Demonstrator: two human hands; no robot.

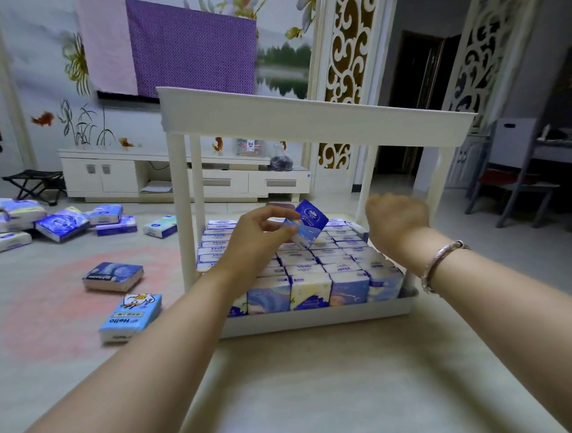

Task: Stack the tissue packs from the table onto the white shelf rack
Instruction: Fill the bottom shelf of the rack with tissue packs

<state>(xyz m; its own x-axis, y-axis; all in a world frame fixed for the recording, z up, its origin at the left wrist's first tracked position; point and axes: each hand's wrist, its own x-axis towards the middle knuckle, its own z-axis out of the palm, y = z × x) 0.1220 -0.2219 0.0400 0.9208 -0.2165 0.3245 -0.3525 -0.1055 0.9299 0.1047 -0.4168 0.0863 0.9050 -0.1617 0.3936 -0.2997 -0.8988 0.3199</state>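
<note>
rack: the white two-tier plastic shelf rack stands on the table, ahead of the person
lower tray: small tissue packs in rows fill it
left of rack: blue "Hello" tissue pack nearest, dark blue tissue pack behind it, heap of larger packs farther back left
behind: low white TV cabinet

Quantities: one white shelf rack; two hands; one tissue pack held; two loose packs at 9 o'clock, nearest: dark-blue pack, Hello pack.
</note>
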